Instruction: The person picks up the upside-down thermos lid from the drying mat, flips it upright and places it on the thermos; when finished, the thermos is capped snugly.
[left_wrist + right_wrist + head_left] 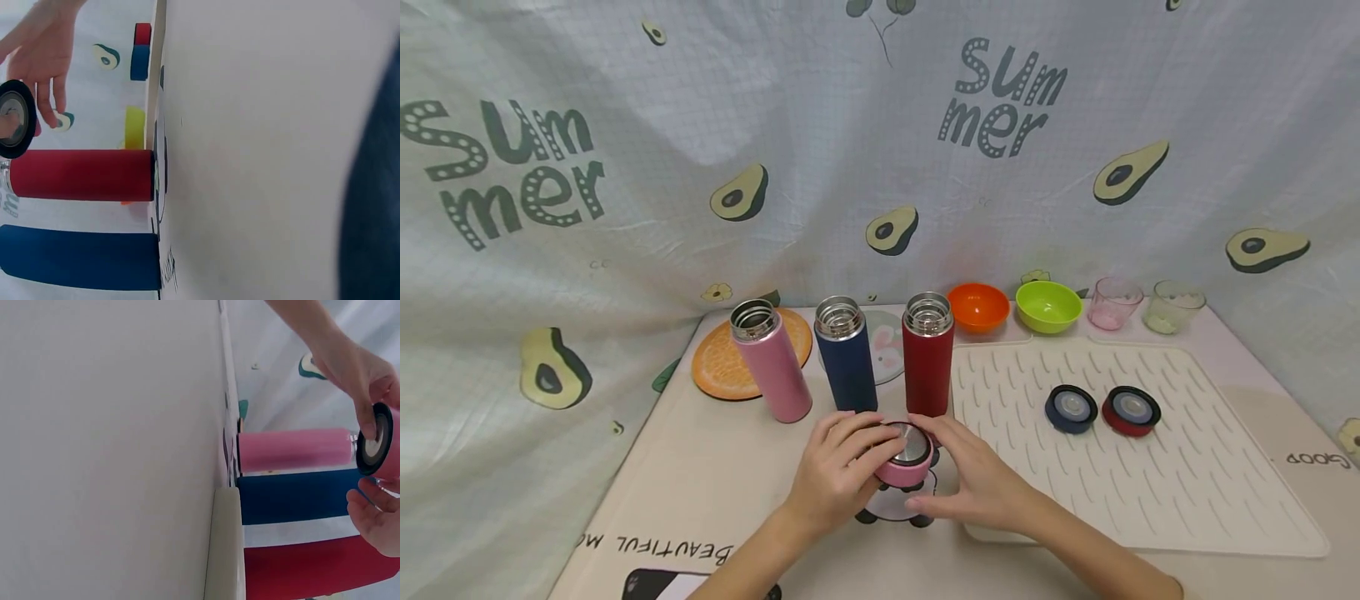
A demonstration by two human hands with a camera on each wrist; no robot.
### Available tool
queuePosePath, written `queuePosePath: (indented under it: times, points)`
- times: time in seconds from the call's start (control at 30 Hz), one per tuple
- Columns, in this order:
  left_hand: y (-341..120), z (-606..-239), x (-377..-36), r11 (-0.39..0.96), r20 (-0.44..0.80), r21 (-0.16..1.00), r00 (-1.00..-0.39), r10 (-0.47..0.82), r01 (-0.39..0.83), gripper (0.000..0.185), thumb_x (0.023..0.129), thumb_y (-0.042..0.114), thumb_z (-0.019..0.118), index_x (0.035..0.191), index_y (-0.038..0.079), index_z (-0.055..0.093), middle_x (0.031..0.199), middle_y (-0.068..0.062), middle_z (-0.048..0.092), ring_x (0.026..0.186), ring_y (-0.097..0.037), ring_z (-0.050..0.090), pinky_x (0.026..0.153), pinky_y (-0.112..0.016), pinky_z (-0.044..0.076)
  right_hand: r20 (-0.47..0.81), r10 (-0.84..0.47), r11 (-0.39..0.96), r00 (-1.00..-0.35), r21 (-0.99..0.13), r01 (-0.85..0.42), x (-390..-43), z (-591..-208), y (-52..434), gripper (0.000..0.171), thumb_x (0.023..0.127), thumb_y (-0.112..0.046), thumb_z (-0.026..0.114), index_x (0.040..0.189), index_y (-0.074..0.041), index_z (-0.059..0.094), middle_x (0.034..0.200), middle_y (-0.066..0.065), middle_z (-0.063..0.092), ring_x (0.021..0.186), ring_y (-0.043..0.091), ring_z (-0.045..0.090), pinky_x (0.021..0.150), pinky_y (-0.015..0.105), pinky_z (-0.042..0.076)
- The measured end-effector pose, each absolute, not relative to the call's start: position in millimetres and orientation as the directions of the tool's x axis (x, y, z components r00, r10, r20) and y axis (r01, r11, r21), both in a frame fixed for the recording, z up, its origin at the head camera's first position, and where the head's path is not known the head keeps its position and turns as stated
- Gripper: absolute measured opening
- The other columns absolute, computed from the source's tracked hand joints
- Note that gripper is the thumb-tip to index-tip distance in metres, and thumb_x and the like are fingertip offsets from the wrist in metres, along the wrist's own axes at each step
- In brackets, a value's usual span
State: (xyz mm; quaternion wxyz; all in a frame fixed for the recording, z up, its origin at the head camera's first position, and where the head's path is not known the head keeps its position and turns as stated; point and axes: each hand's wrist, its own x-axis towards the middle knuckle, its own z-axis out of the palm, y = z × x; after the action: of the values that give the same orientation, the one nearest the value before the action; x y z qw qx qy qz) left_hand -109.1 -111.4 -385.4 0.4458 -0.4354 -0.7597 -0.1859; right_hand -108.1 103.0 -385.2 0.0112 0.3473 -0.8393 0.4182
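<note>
A pink bottle lid (904, 471) with a silver top is held up over the table by my left hand (842, 467). In the right wrist view, that hand's thumb presses the underside of the lid (377, 440), inside its black ring. My right hand (973, 479) is beside the lid, fingers relaxed and spread, its index fingertip near the far rim and its thumb apart. Beyond the hands stand three lidless bottles: a pink bottle (775, 371), tilted-looking at the left, a navy blue bottle (850, 367) and a red bottle (928, 367) nearest the lid.
On a cream ribbed mat (1150, 500) at the right lie a blue lid (1071, 408) and a red lid (1131, 411). Behind are an orange bowl (978, 308), a green bowl (1048, 307) and two glasses. An orange-slice placemat (715, 362) is at the left; a dark-edged object (655, 583) is at the front.
</note>
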Motion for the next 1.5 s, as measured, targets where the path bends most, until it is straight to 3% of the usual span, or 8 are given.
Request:
queuePosePath:
  times: [0.17,0.4,0.63,0.73,0.87,1.03,1.2,1.5]
  points:
    - [-104,-378,-109,0.509,0.879,-0.27,-0.007,0.477,0.817,0.019,0.093,0.018,0.054,0.094,0.01,0.071,0.094,-0.005,0.068,0.091,-0.025,0.061,0.077,-0.037,0.045,0.342,-0.567,0.343,-0.75,-0.73,-0.592,-109,-386,102,0.07,0.076,-0.042,0.072,0.135,-0.023,0.039,0.128,-0.008,0.048,0.111,0.01,0.048,0.088,0.035,0.046]
    - [-102,-375,-107,0.503,0.881,-0.293,0.025,0.472,0.813,0.019,0.092,0.021,0.055,0.091,0.011,0.072,0.091,-0.005,0.069,0.088,-0.024,0.06,0.074,-0.033,0.044,0.416,-0.547,0.272,-0.726,-0.732,-0.625,-108,-385,99,0.06,0.075,-0.034,0.075,0.127,-0.02,0.048,0.117,-0.005,0.054,0.102,0.009,0.052,0.084,0.03,0.048]
    - [-118,-382,-109,0.597,0.799,-0.196,-0.227,0.557,0.778,0.045,0.071,0.023,0.078,0.112,0.009,0.063,0.115,-0.009,0.061,0.109,-0.027,0.052,0.084,-0.04,0.039,0.456,-0.52,0.267,-0.722,-0.716,-0.645,-115,-383,90,0.059,0.072,-0.032,0.078,0.122,-0.017,0.051,0.11,-0.007,0.056,0.094,0.012,0.054,0.076,0.026,0.051]
    - [-132,-382,-112,0.656,0.795,-0.18,-0.284,0.536,0.733,0.044,0.077,0.023,0.071,0.117,0.008,0.06,0.12,-0.01,0.058,0.112,-0.028,0.05,0.084,-0.042,0.038,0.452,-0.495,0.277,-0.742,-0.727,-0.628,-121,-381,84,0.06,0.069,-0.029,0.08,0.121,-0.015,0.052,0.111,-0.007,0.056,0.097,0.011,0.054,0.078,0.028,0.051]
    - [-159,-377,-119,0.747,0.87,-0.086,-0.315,0.378,0.659,0.036,0.087,0.022,0.05,0.115,0.002,0.06,0.121,-0.015,0.056,0.11,-0.033,0.05,0.083,-0.044,0.038,0.458,-0.463,0.309,-0.759,-0.719,-0.623,-130,-377,77,0.062,0.067,-0.03,0.08,0.12,-0.015,0.052,0.111,-0.006,0.056,0.1,0.009,0.052,0.08,0.03,0.05]
    - [-196,-369,-124,0.813,0.845,0.271,-0.531,0.056,0.516,0.059,0.078,0.019,0.062,0.13,-0.004,0.043,0.135,-0.019,0.041,0.121,-0.036,0.038,0.098,-0.05,0.031,0.477,-0.468,0.298,-0.744,-0.707,-0.641,-138,-366,65,0.061,0.068,-0.027,0.079,0.121,-0.018,0.051,0.113,-0.009,0.053,0.103,0.009,0.048,0.08,0.03,0.05]
    - [-219,-369,-132,0.731,0.657,0.578,-0.738,-0.152,0.364,0.087,0.072,0.014,0.076,0.141,0.0,0.024,0.145,-0.016,0.026,0.13,-0.032,0.026,0.101,-0.054,0.029,0.504,-0.495,0.263,-0.708,-0.69,-0.674,-145,-351,48,0.061,0.068,-0.022,0.078,0.122,-0.018,0.051,0.115,-0.009,0.052,0.106,0.007,0.045,0.08,0.029,0.049]
    - [-230,-373,-166,0.371,0.551,0.805,-0.816,-0.176,0.464,0.073,0.08,0.005,0.059,0.139,-0.01,0.018,0.141,-0.025,0.027,0.131,-0.037,0.024,0.104,-0.053,0.023,0.572,-0.533,0.225,-0.623,-0.615,-0.756,-161,-317,13,0.064,0.069,-0.022,0.078,0.124,-0.009,0.049,0.117,0.0,0.054,0.105,0.01,0.046,0.081,0.026,0.048]
